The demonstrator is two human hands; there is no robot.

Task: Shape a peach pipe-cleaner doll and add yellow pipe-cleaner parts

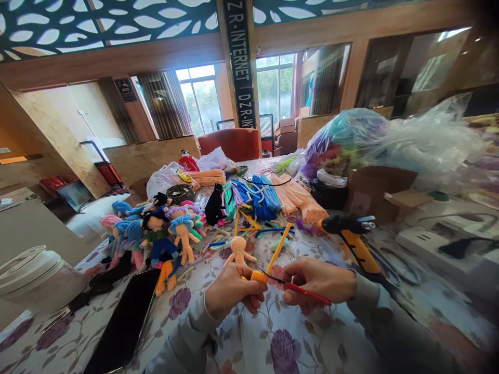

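My left hand (236,291) pinches a small bundle of yellow pipe cleaner (259,277) between thumb and fingers. One straight length of the yellow pipe cleaner slants up and right from it. My right hand (314,284) is closed around a slim red-handled tool (307,293); its thin dark tip touches or lies just in front of the yellow bundle. I cannot tell whether it is scissors or tweezers. Just beyond my left hand is a peach doll body (238,250) with a round head and arms spread, its lower part hidden by my hand.
Finished pipe cleaner dolls (156,228) crowd the left, near a black phone (122,322). Bundles of blue pipe cleaners (261,200) and peach pipe cleaners (306,202) lie behind. At right are a yellow-black glue gun (356,241), a cardboard box (370,192) and plastic bags (429,143).
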